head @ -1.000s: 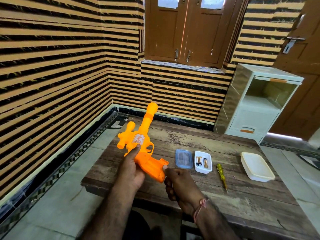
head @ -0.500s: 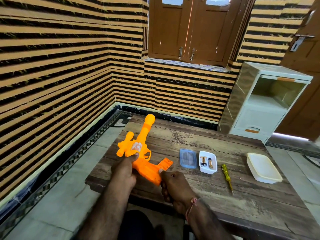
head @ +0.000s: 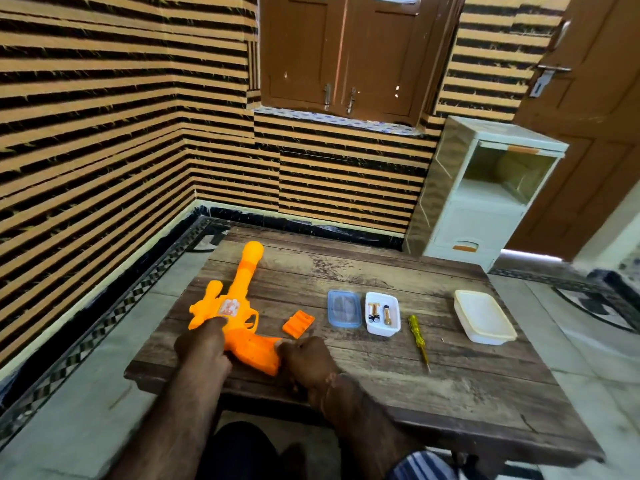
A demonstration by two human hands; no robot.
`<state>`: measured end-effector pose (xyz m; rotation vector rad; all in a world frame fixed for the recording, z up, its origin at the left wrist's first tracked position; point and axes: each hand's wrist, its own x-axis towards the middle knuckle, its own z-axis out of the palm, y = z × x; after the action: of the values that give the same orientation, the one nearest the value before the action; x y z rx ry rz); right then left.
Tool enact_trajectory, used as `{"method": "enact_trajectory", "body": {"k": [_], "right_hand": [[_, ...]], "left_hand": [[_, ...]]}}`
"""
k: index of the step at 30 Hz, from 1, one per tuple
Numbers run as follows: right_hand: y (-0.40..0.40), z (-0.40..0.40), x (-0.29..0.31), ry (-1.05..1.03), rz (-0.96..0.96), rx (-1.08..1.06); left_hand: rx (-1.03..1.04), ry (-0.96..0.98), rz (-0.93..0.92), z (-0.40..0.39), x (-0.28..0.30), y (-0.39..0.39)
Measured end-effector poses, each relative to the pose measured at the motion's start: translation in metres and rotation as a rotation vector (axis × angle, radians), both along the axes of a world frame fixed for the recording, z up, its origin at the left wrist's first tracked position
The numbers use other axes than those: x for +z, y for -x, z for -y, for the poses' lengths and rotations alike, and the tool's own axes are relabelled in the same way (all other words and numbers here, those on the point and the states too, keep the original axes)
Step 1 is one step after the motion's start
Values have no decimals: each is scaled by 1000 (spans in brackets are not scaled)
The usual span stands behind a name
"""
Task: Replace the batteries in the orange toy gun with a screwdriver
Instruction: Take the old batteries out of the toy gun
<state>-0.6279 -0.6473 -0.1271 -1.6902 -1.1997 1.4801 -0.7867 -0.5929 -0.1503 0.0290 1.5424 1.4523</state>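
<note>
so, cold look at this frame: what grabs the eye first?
The orange toy gun at the table's near-left, lying on the wood, left hand on its body and right hand at the grip's butt. Just right of it lies a small orange battery cover, off the gun. Further right: a white tray of batteries and a yellow screwdriver.

both hands grip toy gun [head: 239, 320] (cover [head: 298, 323] beside)
</note>
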Motion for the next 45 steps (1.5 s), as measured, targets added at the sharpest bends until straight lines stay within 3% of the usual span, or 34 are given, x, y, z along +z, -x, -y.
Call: {"method": "enact_trajectory", "body": {"k": [7,12,13,15,20,22,33,36,41,45], "right_hand": [[-33,-2,0,-157,97,-27],[-88,0,21,-192,50,-162],[-98,1,23,-196,20,-208],[-116,2,23,-231,-27,-280],[-139,4,16,-276,-54,-386],[-144,6,13,-290,-63,-406],[-164,16,10,-171,-6,-497],[-182,13,11,-199,174,-510],[-231,11,25,-195,705,-547],[-276,-4,27,-69,766,-558]], "left_hand": [[113,-55,5,-19,6,-9],[-32,10,-325,-11,4,-5],[-37,-1,-289,-23,-19,4],[-12,55,-403,-54,-63,22],[30,-15,-494,16,33,-30],[39,-130,-441,27,45,-46],[-198,-273,-482,51,63,-118],[-256,-308,-465,52,63,-126],[-341,-326,-455,45,66,-131],[-429,-318,-439,34,64,-136]]}}
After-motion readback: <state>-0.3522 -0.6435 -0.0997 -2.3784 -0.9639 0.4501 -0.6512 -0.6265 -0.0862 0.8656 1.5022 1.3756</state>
